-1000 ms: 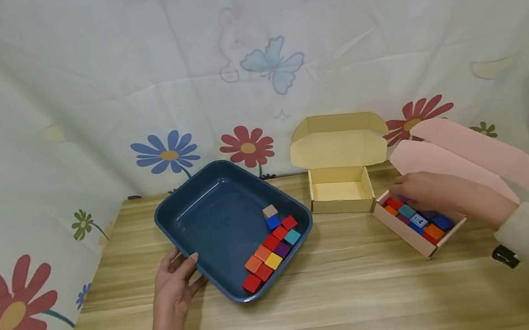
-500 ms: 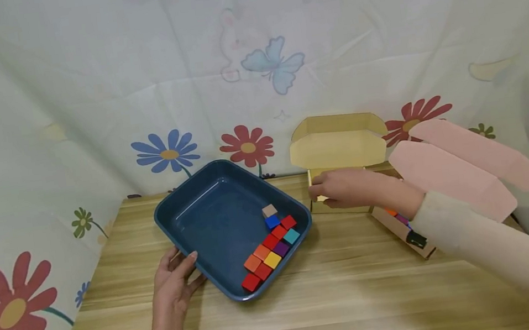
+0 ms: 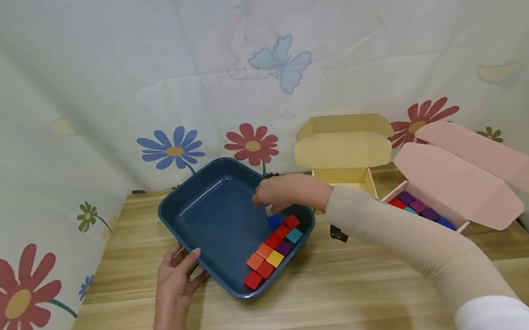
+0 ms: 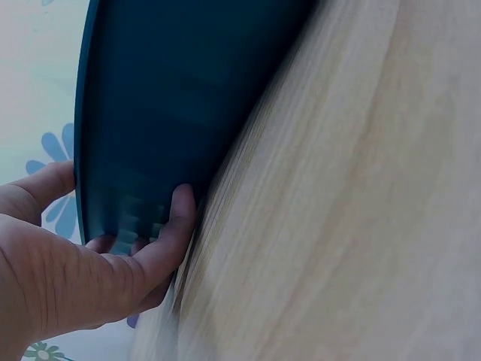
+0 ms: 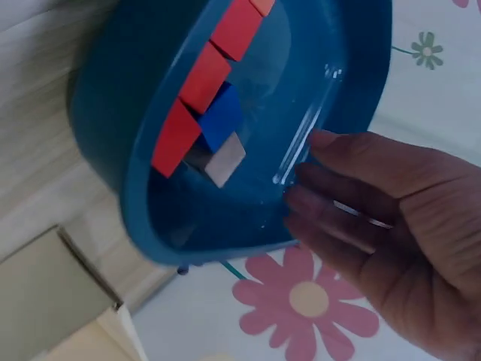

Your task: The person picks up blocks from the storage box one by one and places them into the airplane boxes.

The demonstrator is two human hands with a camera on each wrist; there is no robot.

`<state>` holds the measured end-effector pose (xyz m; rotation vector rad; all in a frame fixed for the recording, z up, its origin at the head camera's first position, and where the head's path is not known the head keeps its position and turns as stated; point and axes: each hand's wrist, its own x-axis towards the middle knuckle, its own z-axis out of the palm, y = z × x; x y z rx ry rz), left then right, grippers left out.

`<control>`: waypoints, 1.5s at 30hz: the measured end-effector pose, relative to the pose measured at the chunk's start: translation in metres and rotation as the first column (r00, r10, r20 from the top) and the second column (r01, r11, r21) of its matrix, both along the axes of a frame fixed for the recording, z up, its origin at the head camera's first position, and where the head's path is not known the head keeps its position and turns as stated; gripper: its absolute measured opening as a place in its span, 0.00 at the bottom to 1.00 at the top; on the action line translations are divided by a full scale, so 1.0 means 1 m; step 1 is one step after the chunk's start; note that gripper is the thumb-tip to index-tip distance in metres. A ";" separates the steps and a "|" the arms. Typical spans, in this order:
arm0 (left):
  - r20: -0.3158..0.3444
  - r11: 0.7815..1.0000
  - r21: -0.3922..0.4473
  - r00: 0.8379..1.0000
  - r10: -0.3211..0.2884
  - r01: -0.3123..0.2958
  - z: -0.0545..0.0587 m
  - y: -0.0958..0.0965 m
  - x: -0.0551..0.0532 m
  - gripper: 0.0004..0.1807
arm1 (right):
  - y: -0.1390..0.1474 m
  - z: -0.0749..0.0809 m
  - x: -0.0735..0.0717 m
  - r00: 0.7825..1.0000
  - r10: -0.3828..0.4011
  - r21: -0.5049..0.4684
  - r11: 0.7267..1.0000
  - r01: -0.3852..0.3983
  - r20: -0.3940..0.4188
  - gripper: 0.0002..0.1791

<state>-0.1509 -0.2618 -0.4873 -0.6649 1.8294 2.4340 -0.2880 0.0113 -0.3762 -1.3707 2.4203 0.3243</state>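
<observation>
A deep blue tray (image 3: 205, 212) holds several coloured cubes lined up along its right side. My left hand (image 3: 172, 283) grips the tray's near left edge, thumb at the rim and fingers against the outer wall, as the left wrist view shows. Above the tray's far right part is my right hand (image 3: 290, 189). Its fingers are loosely bent, and nothing shows between them in the right wrist view. Close by in the tray lie a pale wooden cube (image 5: 225, 159) and a blue cube (image 5: 219, 119); the hand partly hides the wooden one in the head view.
Right of the tray stands a yellow cardboard box (image 3: 343, 152) with its lid up, partly behind my right arm. Beyond it, a pink box (image 3: 453, 185) with a raised lid contains several cubes. A flower-printed cloth (image 3: 355, 52) hangs behind the wooden table (image 3: 362, 297).
My right hand has travelled left from the pink box, past the yellow box, to above the tray. My left hand stays at the tray's edge.
</observation>
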 end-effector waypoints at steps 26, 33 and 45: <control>0.018 1.000 -0.002 1.000 0.000 0.001 0.003 0.002 0.000 0.43 | -0.035 -0.035 -0.026 0.970 -0.233 0.186 0.959 0.216 0.074 0.23; 0.015 1.000 -0.008 1.000 -0.006 0.006 0.003 0.002 0.000 0.43 | -0.037 -0.038 -0.028 0.970 -0.234 0.157 0.963 0.220 0.072 0.22; 0.010 1.000 -0.010 1.000 -0.009 0.009 -0.001 0.001 -0.002 0.44 | -0.020 -0.037 -0.031 0.984 -0.133 -0.032 0.990 0.138 0.114 0.12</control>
